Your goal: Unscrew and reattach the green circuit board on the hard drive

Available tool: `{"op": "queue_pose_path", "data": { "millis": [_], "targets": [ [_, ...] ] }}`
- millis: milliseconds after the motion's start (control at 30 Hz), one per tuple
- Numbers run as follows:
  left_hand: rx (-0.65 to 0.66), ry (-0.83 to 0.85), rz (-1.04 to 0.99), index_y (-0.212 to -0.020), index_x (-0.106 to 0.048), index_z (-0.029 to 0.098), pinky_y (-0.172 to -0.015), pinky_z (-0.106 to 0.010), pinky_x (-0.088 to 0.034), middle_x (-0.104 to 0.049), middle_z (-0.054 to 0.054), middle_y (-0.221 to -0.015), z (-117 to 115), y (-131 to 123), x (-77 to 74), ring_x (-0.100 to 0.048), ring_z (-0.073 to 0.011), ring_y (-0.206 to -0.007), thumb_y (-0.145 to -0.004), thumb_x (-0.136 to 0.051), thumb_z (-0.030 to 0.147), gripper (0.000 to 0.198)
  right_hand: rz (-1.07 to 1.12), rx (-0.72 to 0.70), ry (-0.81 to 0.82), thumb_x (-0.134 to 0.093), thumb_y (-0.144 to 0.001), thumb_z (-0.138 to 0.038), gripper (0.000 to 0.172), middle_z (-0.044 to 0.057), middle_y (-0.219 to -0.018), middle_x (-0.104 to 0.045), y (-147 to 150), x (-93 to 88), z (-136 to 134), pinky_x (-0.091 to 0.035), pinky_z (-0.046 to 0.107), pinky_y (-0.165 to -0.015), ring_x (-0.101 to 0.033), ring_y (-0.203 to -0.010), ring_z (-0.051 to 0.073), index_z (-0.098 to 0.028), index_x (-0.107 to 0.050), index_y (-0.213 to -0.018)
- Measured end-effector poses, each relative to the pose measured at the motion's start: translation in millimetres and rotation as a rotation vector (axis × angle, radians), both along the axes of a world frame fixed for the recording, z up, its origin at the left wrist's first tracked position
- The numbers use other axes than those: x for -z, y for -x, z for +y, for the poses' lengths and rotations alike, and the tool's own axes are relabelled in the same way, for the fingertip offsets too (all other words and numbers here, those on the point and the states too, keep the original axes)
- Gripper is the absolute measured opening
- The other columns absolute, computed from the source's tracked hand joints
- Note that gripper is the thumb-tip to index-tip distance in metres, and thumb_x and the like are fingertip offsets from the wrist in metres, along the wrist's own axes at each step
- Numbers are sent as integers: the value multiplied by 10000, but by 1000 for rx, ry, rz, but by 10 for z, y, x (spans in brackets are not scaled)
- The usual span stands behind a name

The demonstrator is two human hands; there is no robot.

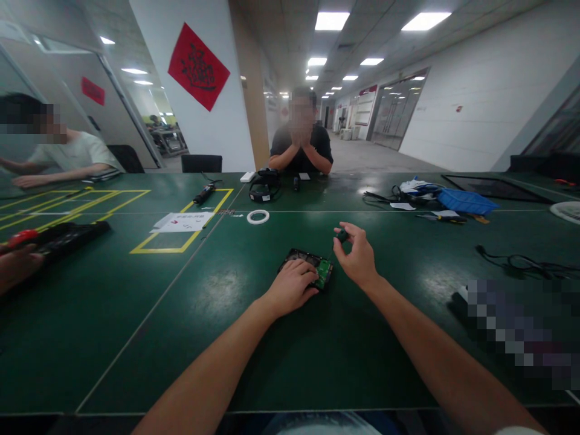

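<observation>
A hard drive (325, 273) with a green circuit board facing up lies on the dark green table in front of me. My left hand (290, 286) grips it, fingers across its top and thumb along the near edge, hiding much of its left part. Between the thumb and fingertips of my right hand (359, 256) is the dark handle of a screwdriver (343, 235). Its thin shaft points down toward the drive's right end. Whether the tip touches a screw is too small to tell.
Beyond the drive lie a white tape roll (258, 217) and paper sheets (185, 222). A blue tray (469, 200) and black cables (521, 263) are to the right. At left, another person's hand (20, 266) holds a red-handled tool. Someone sits opposite (301, 142).
</observation>
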State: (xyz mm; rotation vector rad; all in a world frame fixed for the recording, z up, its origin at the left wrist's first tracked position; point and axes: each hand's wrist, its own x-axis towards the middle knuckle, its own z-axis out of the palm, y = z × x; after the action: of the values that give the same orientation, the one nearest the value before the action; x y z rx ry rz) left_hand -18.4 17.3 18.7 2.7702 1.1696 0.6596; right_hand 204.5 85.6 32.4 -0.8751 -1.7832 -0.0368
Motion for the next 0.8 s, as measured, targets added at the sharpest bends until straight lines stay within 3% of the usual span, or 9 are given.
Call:
{"op": "queue_pose_path", "data": {
  "millis": [167,367,600,800],
  "targets": [
    [-6,-1,7,-1129,-674,212,-993,-450,-424,-657,-81,-1194,2,0,8,-543,-283,-1155,-935,-649,363,247,-94,57,-31,-625,-937,-332,356,113,-1159,-622,-13,-29,-43,-592,445,-868,-669,-975,242,-250,-503,-1261],
    [14,-8,-8,-1045,-677,203,-973,-430,-432,-663,-74,-1154,10,11,1,-556,-270,-1116,-932,-653,391,221,-61,4,-73,-590,-944,-271,376,132,-1266,-587,14,-26,-17,-582,445,-900,-627,-1133,263,-250,-455,-1294],
    [8,-44,-32,-1022,-688,217,-977,-429,-424,-654,-65,-1139,2,31,-5,-554,-262,-1111,-941,-644,403,208,-155,71,-32,-589,-939,-292,409,120,-1145,-575,3,-26,-70,-592,448,-823,-629,-946,240,-244,-464,-1325],
    [-8,-34,-35,-1090,-693,216,-992,-447,-423,-635,-82,-1175,18,40,11,-540,-277,-1133,-910,-675,454,298,11,28,-37,-665,-904,-349,453,147,-1275,-533,-4,25,-10,-634,430,-803,-619,-1120,272,-235,-472,-1297]
  ]
}}
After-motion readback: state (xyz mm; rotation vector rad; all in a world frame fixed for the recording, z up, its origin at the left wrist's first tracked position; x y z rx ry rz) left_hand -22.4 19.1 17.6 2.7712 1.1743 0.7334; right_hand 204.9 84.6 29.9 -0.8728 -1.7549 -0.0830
